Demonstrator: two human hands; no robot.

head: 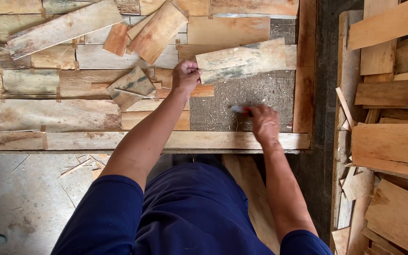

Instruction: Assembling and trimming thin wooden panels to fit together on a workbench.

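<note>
A wooden tabletop (242,140) edged with plank rails carries flat thin wood sheets (57,114) laid side by side across its left part. Loose offcuts (131,86) lie on top of them. Its right part shows a bare grey, fibre-strewn patch (260,97). Beside it, a stack of wood pieces (393,141) rests.

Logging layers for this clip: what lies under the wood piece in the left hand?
Under the wood piece held by the left hand: grey matted surface and flat boards. Anything directly beneath it is hidden.
</note>
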